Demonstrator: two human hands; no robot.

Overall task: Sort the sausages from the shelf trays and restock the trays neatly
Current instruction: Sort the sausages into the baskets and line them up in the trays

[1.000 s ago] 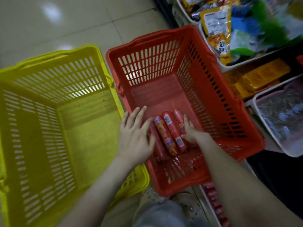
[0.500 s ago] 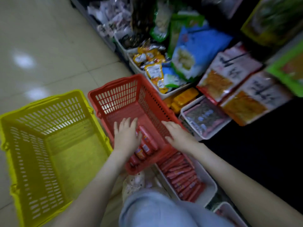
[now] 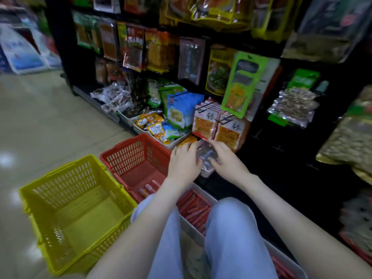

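Note:
Both hands are over a white shelf tray (image 3: 205, 174) holding a clear-wrapped pack (image 3: 205, 156), to the right of the red basket (image 3: 132, 156). My left hand (image 3: 184, 162) lies at the tray's left side and my right hand (image 3: 225, 160) at its right, fingers bent onto the pack; the grip itself is blurred. A few red sausages (image 3: 148, 189) lie at the near end of the red basket. A white tray of red sausages (image 3: 194, 208) sits between my knees. The yellow basket (image 3: 78, 210) stands to the left with nothing in it.
Low shelf trays (image 3: 155, 127) hold yellow and blue snack packs. Hanging packets (image 3: 219, 127) crowd just above my hands. Dark shelving (image 3: 281, 158) runs along the right. Tiled floor (image 3: 46, 121) stretches to the left. My knees in light trousers (image 3: 227, 238) fill the foreground.
Both hands left the sausages in the red basket and moved up and right to the shelf tray. The view tilted up toward the shelves.

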